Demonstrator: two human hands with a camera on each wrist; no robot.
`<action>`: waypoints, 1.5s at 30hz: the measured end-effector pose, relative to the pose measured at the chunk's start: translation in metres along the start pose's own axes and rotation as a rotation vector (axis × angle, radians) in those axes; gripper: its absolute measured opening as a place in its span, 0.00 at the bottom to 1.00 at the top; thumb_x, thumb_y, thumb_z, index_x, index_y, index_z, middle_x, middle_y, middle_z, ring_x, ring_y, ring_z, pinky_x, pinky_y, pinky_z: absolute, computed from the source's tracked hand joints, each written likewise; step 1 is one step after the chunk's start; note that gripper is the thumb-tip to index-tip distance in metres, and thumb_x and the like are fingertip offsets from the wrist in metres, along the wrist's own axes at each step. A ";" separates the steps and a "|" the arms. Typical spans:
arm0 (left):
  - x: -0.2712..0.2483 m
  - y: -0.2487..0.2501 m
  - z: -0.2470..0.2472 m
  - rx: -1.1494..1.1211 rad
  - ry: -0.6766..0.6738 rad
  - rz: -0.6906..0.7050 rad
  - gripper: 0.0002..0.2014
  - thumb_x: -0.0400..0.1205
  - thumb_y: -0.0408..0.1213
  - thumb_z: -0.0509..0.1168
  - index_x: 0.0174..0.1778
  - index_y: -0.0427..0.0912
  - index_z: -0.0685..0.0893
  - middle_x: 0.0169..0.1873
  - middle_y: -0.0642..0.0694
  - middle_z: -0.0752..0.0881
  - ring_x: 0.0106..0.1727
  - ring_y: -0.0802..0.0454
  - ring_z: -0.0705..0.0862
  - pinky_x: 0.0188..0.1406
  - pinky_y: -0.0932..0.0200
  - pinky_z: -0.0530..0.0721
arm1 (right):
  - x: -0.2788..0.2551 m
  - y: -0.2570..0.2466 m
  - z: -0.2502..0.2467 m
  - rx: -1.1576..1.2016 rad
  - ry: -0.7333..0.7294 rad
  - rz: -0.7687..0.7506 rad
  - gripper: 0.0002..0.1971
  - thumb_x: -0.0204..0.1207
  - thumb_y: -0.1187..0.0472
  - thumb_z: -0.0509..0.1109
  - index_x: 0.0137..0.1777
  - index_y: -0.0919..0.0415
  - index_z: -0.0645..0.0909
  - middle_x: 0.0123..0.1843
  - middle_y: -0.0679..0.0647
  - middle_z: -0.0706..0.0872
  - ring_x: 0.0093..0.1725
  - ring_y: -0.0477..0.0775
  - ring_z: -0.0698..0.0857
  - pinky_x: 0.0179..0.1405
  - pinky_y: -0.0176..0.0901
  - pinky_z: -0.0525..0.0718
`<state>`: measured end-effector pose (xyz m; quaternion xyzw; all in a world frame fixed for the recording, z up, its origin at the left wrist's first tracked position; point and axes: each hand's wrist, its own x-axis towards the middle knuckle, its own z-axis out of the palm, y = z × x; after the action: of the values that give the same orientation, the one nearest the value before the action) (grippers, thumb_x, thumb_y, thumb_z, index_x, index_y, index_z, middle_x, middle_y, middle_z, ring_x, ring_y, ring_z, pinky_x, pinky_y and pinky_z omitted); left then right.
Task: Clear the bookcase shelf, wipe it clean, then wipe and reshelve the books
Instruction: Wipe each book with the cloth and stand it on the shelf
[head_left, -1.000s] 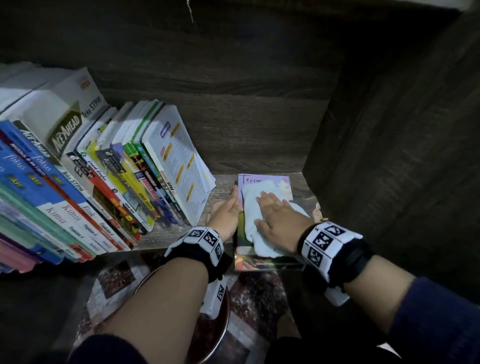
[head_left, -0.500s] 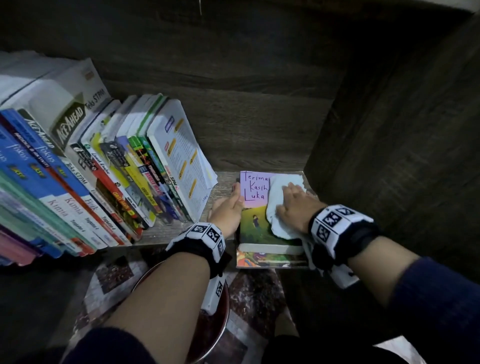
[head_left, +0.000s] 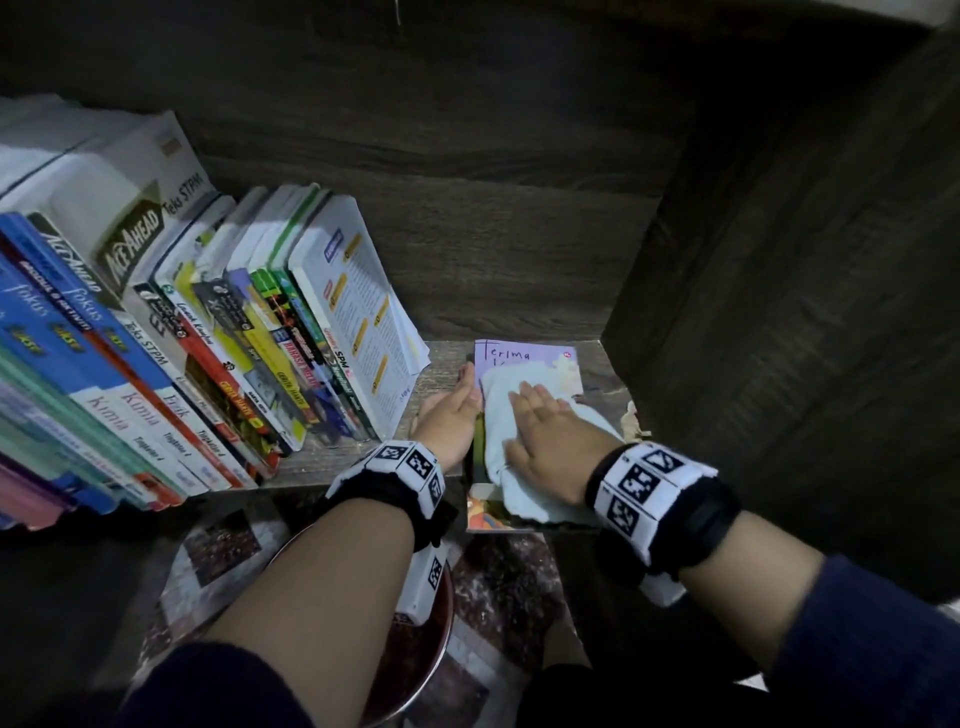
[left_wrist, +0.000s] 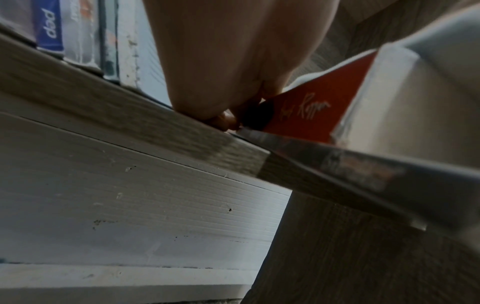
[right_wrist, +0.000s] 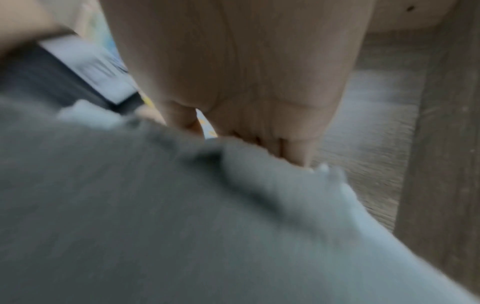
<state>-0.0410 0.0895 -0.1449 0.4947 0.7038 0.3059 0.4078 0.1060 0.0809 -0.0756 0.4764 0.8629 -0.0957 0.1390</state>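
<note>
A book with a purple cover (head_left: 524, 356) lies flat on the wooden shelf (head_left: 441, 358), at its right end, jutting over the front edge. A pale cloth (head_left: 498, 421) is spread on the cover. My right hand (head_left: 543, 431) presses flat on the cloth with its fingers straight. The right wrist view, blurred, shows the cloth (right_wrist: 182, 205) under the fingers (right_wrist: 296, 152). My left hand (head_left: 452, 410) rests against the book's left edge, fingers straight. In the left wrist view the palm (left_wrist: 233, 61) sits on the shelf beside a red cover (left_wrist: 306, 117).
A row of leaning books (head_left: 234, 338) fills the shelf's left part. The bookcase's side wall (head_left: 779, 312) stands close on the right, with a crumpled scrap (head_left: 631, 421) at its foot. Below the shelf are a round metal-rimmed object (head_left: 415, 670) and a patterned floor (head_left: 223, 540).
My right hand swept the cloth to the book's right side, then back left across the cover, hiding most of the title. The left hand stayed at the book's edge.
</note>
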 end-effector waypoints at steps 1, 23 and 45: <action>0.000 0.000 0.001 -0.013 -0.001 0.008 0.23 0.89 0.54 0.45 0.82 0.65 0.57 0.76 0.43 0.70 0.79 0.44 0.67 0.81 0.42 0.57 | -0.008 -0.002 0.002 -0.011 -0.005 -0.002 0.32 0.87 0.52 0.49 0.85 0.66 0.42 0.86 0.63 0.42 0.86 0.57 0.43 0.84 0.49 0.44; 0.000 0.001 -0.007 -0.028 -0.049 0.058 0.27 0.87 0.57 0.47 0.84 0.64 0.52 0.82 0.47 0.64 0.82 0.45 0.62 0.79 0.50 0.58 | 0.023 0.051 -0.029 0.134 0.321 0.346 0.15 0.81 0.57 0.60 0.58 0.66 0.82 0.58 0.64 0.83 0.58 0.66 0.82 0.52 0.48 0.80; -0.018 0.016 -0.013 -0.172 0.112 0.131 0.29 0.83 0.43 0.67 0.81 0.53 0.67 0.76 0.54 0.75 0.73 0.51 0.76 0.74 0.52 0.73 | 0.021 0.051 -0.025 0.649 0.108 0.375 0.11 0.82 0.61 0.64 0.50 0.66 0.86 0.43 0.57 0.87 0.40 0.52 0.83 0.33 0.36 0.77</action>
<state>-0.0417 0.0770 -0.1205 0.4849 0.6630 0.4183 0.3878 0.1345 0.1320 -0.0612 0.6498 0.6914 -0.3118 -0.0498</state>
